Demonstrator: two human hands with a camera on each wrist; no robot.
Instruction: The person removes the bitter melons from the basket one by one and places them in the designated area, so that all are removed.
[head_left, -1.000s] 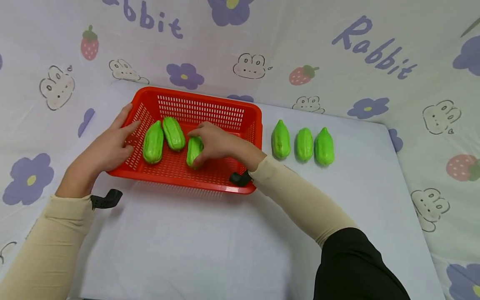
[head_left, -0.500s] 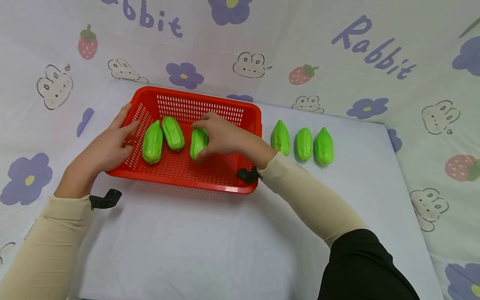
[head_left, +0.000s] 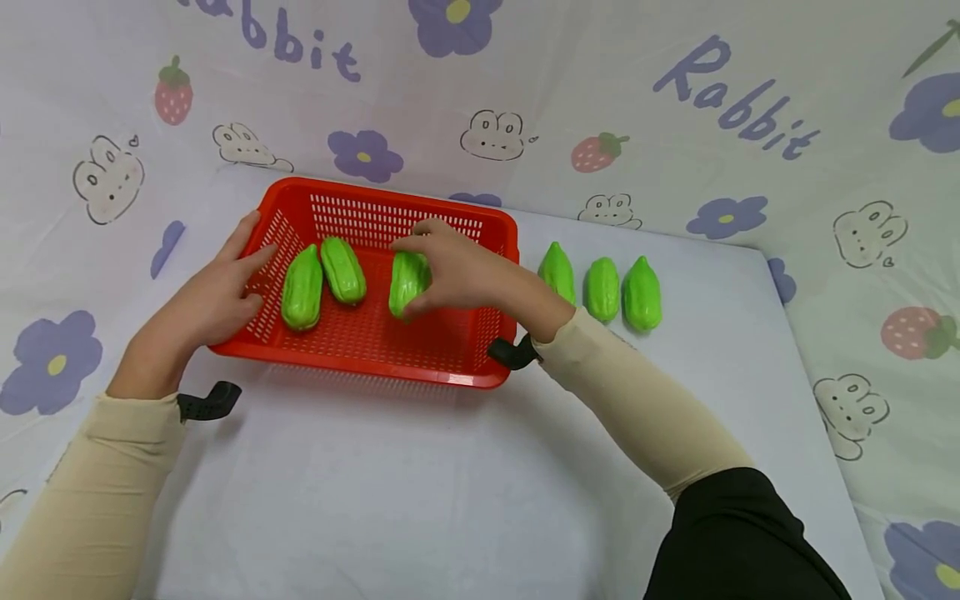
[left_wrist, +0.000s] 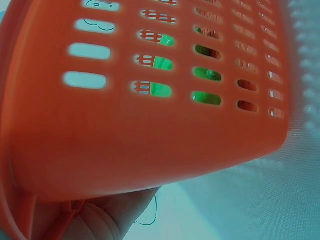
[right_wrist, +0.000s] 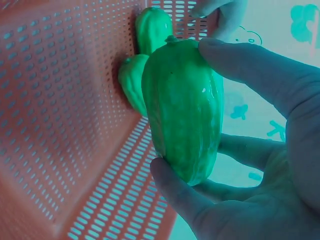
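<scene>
Red plastic basket (head_left: pixel 375 369) is the reference, sitting on the white table (head_left: pixel 375 500). Held gourd (head_left: pixel 407 283): green, inside the basket, slightly right of its centre. Your right hand (head_left: pixel 461 271) reaches in over the basket's right end and pinches it end to end, thumb toward the basket's front wall, fingers toward the back, spread only as far as the gourd's length. Its long axis thus runs front to back across the basket, and it lies on the left of your right palm. You cannot tell whether its underside touches the basket floor. Near the basket's left wall you have the first gourd (head_left: pixel 302 287), with the second gourd (head_left: pixel 343 271) just beside it. Your left hand (head_left: pixel 213 300) straddles and holds the basket's left rim, farther from the held gourd than your right. Outside the basket's right wall, three outer gourds (head_left: pixel 603 289) lie in a row.
</scene>
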